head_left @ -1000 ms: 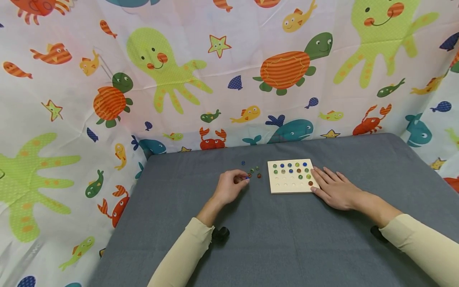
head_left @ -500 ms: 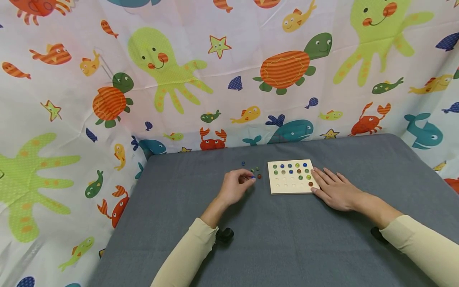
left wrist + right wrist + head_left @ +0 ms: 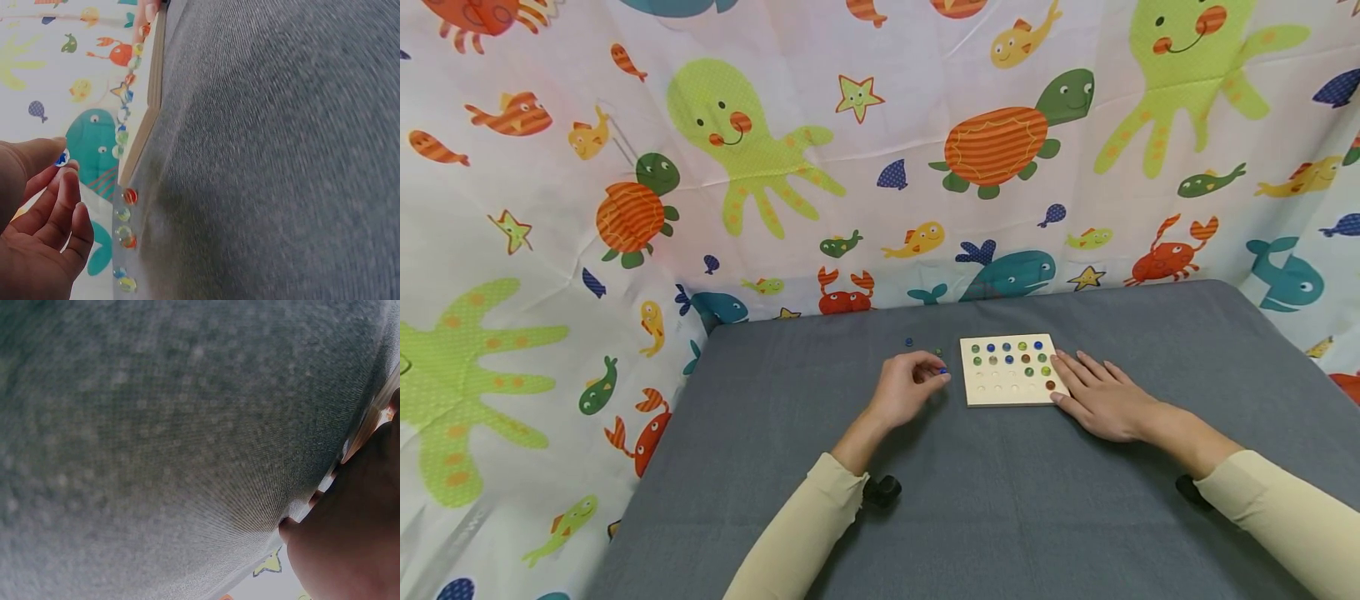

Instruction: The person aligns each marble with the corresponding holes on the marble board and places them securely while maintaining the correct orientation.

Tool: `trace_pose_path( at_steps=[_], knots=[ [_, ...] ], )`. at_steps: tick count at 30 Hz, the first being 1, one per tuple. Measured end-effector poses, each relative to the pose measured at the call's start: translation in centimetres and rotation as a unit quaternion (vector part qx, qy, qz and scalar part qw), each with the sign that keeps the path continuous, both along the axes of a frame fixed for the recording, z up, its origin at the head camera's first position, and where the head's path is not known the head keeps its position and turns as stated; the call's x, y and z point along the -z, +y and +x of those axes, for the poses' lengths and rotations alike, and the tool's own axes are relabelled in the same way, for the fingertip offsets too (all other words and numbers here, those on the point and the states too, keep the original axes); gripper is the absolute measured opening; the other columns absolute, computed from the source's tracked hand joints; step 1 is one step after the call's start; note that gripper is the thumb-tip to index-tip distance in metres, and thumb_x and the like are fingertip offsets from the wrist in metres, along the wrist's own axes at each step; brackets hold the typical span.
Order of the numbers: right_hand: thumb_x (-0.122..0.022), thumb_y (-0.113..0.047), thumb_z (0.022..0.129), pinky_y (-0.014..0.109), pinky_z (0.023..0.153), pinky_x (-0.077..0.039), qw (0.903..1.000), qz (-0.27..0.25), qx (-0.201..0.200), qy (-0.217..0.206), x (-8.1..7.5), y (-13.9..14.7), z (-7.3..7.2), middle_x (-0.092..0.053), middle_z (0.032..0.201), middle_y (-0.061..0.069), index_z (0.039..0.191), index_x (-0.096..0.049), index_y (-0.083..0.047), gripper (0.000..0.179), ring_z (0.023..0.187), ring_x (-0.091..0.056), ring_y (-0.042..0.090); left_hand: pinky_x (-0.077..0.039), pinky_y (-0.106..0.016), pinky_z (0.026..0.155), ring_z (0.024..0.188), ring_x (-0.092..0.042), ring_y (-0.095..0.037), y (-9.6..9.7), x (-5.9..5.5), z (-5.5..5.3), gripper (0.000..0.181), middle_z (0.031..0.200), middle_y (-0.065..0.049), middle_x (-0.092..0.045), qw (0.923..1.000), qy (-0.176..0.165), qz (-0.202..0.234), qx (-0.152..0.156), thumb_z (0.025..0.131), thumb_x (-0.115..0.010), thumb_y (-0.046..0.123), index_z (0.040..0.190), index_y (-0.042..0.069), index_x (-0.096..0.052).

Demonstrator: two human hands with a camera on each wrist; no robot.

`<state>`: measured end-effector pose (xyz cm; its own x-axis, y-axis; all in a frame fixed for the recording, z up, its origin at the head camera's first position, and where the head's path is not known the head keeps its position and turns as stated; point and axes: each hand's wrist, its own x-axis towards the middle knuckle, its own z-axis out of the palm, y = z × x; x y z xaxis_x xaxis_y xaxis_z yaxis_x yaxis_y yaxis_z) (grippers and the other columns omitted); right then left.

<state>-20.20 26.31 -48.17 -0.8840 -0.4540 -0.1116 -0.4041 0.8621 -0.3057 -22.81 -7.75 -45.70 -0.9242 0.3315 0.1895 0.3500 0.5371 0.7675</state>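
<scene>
Blue marble (image 3: 943, 371), pinched in my left hand (image 3: 908, 387), has just moved closer to the left edge of the board (image 3: 1030, 400), seemingly easing its reach to unfilled hollows (image 3: 1015, 387); my straight-fingered right hand (image 3: 1103, 402) touches the right edge.

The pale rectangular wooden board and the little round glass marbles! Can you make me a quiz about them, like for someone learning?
1. What does the person's left hand pinch?
2. Pick one. The right hand is:
a) curled into a fist
b) flat, at the edge of the pale rectangular wooden board
c) holding a cup
3. True or false: every marble sits in the board.

Key:
1. A small round glass marble with blue in it.
2. b
3. False: other glass marbles lie loose on the grey cloth.
</scene>
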Motion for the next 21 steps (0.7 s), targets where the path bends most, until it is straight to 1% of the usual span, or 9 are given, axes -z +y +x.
trace_pose_path(
  at_steps=[3,4,11,16,21],
  knots=[
    [-0.034,-0.054,0.109,0.071,0.115,-0.008,1.0000,-0.002,0.001,-0.003,0.0,0.0,0.0,-0.017,0.168,0.021,0.162,-0.020,-0.002,0.075,0.152,-0.013,0.050,-0.051,-0.024,0.064,0.068,-0.061,-0.007,0.5,-0.1,0.0,0.014,0.086,-0.001,-0.071,1.0000,-0.003,0.000,0.003,0.094,-0.076,0.015,0.105,0.005,-0.075],
    [-0.034,-0.053,0.109,0.072,0.115,-0.008,1.0000,-0.003,0.000,-0.005,-0.3,-0.1,0.1,-0.016,0.168,0.022,0.162,-0.019,-0.002,0.076,0.152,-0.013,0.050,-0.051,-0.024,0.064,0.068,-0.061,-0.008,0.6,-0.1,0.0,0.014,0.086,-0.001,-0.071,1.0000,-0.004,0.000,0.004,0.094,-0.076,0.015,0.104,0.005,-0.075],
    [-0.035,-0.052,0.109,0.071,0.115,-0.008,1.0000,0.005,0.003,-0.005,-0.3,-0.1,0.1,-0.017,0.168,0.022,0.162,-0.020,-0.001,0.075,0.152,-0.013,0.050,-0.050,-0.021,0.063,0.070,-0.060,-0.006,1.9,-0.1,0.0,0.014,0.085,0.001,-0.070,0.9999,0.004,0.004,0.012,0.093,-0.078,0.016,0.103,0.006,-0.076],
    [-0.037,-0.051,0.109,0.072,0.114,-0.010,1.0000,0.002,0.000,-0.003,-0.4,-0.1,0.1,-0.018,0.168,0.023,0.162,-0.021,-0.001,0.074,0.151,-0.015,0.051,-0.050,-0.021,0.063,0.072,-0.060,-0.004,2.7,-0.2,0.1,0.013,0.087,0.001,-0.070,0.9997,-0.001,0.009,0.024,0.094,-0.077,0.016,0.104,0.007,-0.075],
    [-0.036,-0.052,0.109,0.072,0.114,-0.011,1.0000,0.002,-0.003,-0.002,-0.6,-0.2,0.1,-0.018,0.167,0.023,0.162,-0.021,-0.001,0.074,0.151,-0.015,0.051,-0.049,-0.020,0.063,0.071,-0.060,-0.003,3.4,0.0,0.0,0.012,0.085,0.001,-0.071,0.9994,0.007,0.011,0.031,0.094,-0.077,0.016,0.102,0.007,-0.075]
  ],
)
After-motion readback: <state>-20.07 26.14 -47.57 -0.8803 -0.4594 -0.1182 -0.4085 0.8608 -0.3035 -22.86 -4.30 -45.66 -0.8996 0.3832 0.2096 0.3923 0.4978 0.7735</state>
